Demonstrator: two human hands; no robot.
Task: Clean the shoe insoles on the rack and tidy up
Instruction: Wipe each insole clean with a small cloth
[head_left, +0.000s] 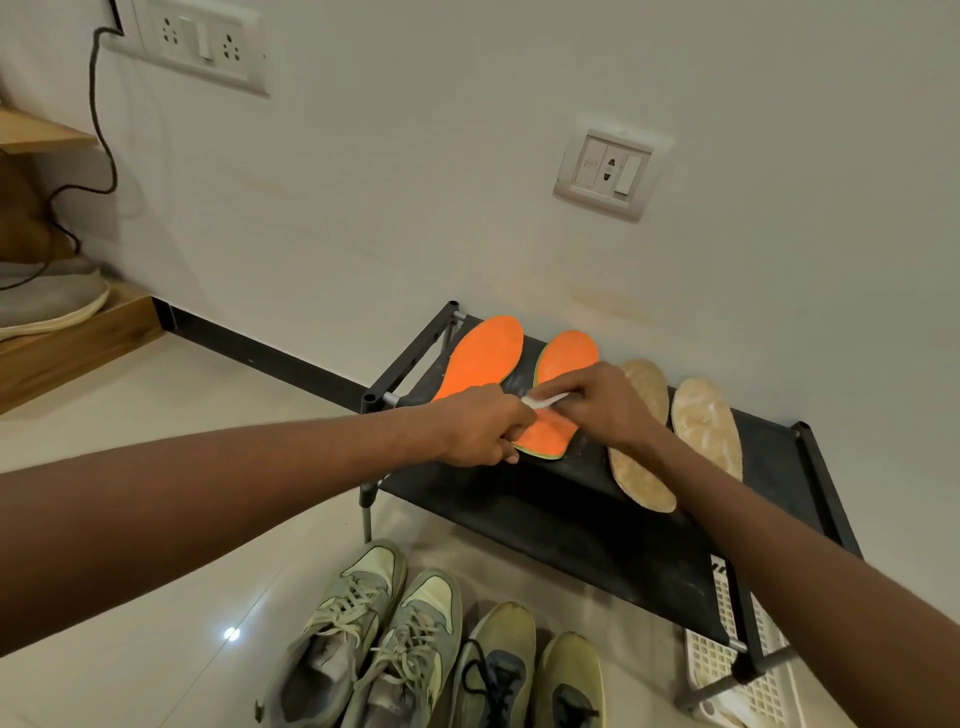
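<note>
Second orange insole (563, 364) lay flat on the black shoe rack (545, 509), against the wall. Foam-like, matte, rounded toe, thin green edge at the heel. Left hand (480, 434) curled, fingers pinching that insole's heel end. Right hand (597, 400) gripped a small white brush-like tool (545, 401) across the insole; its exact kind could not be told. First orange insole (485, 358) lay left of it on the rack. Two beige insoles (704, 426), mottled and fibrous, lay to the right. Four worn laced sneakers (395, 649) stood on the glossy tile floor in front of the rack.
</note>
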